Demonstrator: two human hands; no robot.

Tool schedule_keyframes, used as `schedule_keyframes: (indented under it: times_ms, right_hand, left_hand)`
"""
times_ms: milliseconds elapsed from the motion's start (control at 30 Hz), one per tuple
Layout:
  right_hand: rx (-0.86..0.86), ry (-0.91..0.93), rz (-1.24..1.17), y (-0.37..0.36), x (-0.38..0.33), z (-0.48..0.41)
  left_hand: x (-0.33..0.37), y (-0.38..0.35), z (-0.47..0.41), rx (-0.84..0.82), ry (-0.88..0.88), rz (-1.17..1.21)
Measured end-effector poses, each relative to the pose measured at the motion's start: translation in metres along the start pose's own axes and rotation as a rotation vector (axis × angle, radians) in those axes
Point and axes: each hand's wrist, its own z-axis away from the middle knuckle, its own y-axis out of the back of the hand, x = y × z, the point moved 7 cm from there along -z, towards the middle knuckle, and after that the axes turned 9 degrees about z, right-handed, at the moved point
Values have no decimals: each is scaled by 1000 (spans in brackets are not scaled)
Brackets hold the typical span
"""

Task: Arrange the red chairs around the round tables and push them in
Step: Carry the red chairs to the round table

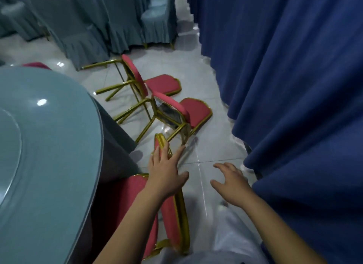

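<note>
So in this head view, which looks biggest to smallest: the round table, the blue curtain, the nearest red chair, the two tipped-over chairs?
1. blue curtain
2. round table
3. nearest red chair, though closeness inflates it
4. nearer tipped chair and farther tipped chair: these look alike, so not ranked.

The chairs (163, 84) have rose-red cushions and shiny gold frames. The round table (49, 145) is plain pale teal on top, its cloth (115, 130) dark grey. The curtain (294, 67) is solid deep blue. The chair covers (82, 33) are dusty grey-blue. The floor (172, 67) is pale grey tile with thin dark joints.
</note>
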Motion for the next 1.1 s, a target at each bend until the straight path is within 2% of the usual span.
schedule_keyframes:
  times_ms: [200,300,433,767,900,1000,1100]
  right_hand:
    - [-219,163,112,31,-17,-167]
    - [-223,272,191,67,-37,-233]
    - [-240,359,143,97,-44,-290]
    - [-418,302,145,72,-49,-365]
    - [-353,277,218,83,-55,-408]
    - [-292,239,415,91,-44,-437]
    - [-366,147,548,82,-23,-463]
  left_hand:
    - [-20,2,-71,34,241,-14]
    - [-13,10,-110,-8,362,-9]
    - [-7,4,-145,-44,451,32]
    - [-57,-7,-197,-114,662,140]
    - [-91,6,-273,-146,610,155]
    - [-132,13,-350,-204,574,141]
    - [-168,15,-423,-256,581,86]
